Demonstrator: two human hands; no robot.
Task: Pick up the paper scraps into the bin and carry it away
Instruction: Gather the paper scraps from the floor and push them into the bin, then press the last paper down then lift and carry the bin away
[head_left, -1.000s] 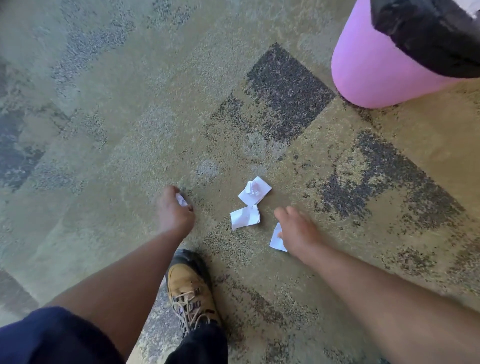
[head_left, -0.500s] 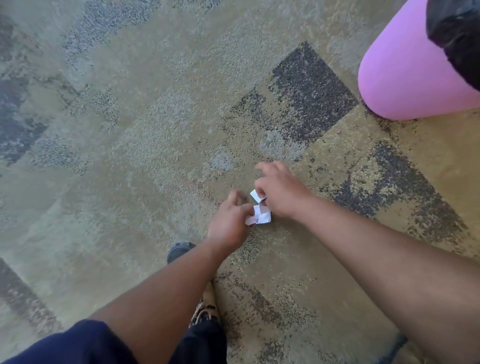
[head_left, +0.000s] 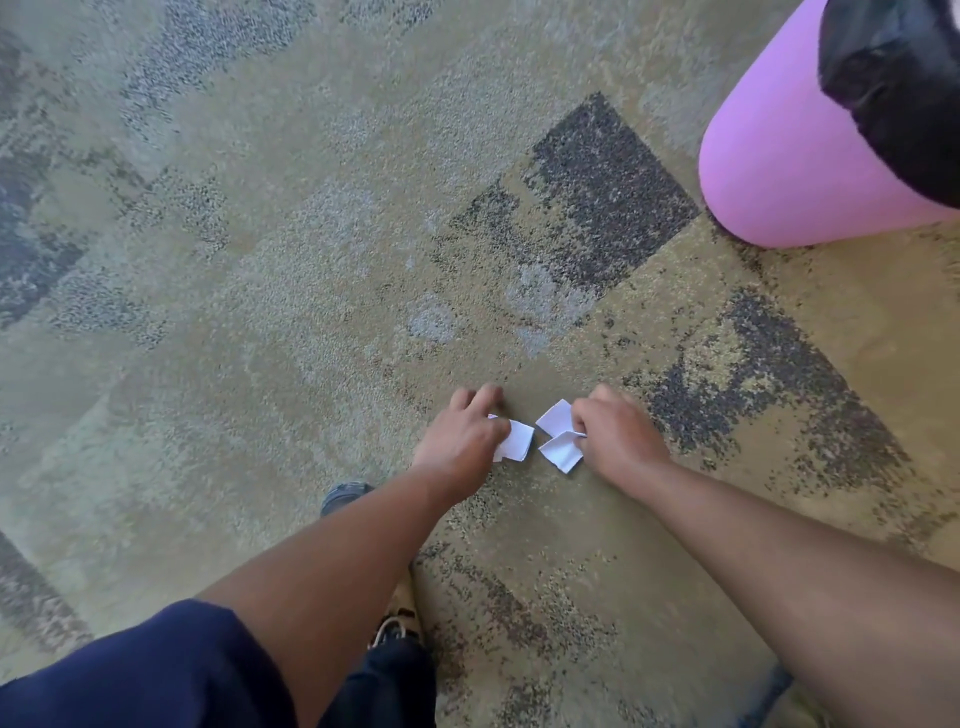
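Carpet (head_left: 260, 338) fills my view, olive with grey and dark blocky patches. Pink bin (head_left: 769, 171) sits top right, far from the hands, standing on the carpet; its long axis runs from the base at lower left up toward the top right corner, mouth pointing that way. Black liner (head_left: 893, 78) folded over its rim, cut off by the frame edge.

Both of my forearms reach in from the bottom. Navy sleeve (head_left: 130, 670) at bottom left. Between the arms, the toe of 1 shoe (head_left: 344, 496) pokes out, laces lower down, mostly hidden by the left arm.

Left hand (head_left: 462, 447) is palm down on the carpet, fingers curled, pinching 1 white scrap (head_left: 517, 440) at its right side. That scrap is roughly rectangular, long axis running near vertical in the view, slightly tilted. A sliver of white shows under the fingers; can't tell if it is a separate piece.

Right hand (head_left: 618, 441) is also palm down, fingers curled in, gripping 2 scraps at its left side. Upper scrap (head_left: 556, 418) sits like a diamond, corner pointing up-left. Lower scrap (head_left: 562, 453) has a corner pointing down toward me.

The left-hand scrap and the right-hand pair are just beside each other, a narrow gap of carpet between. Can't tell if the scraps are lifted or touching the carpet.
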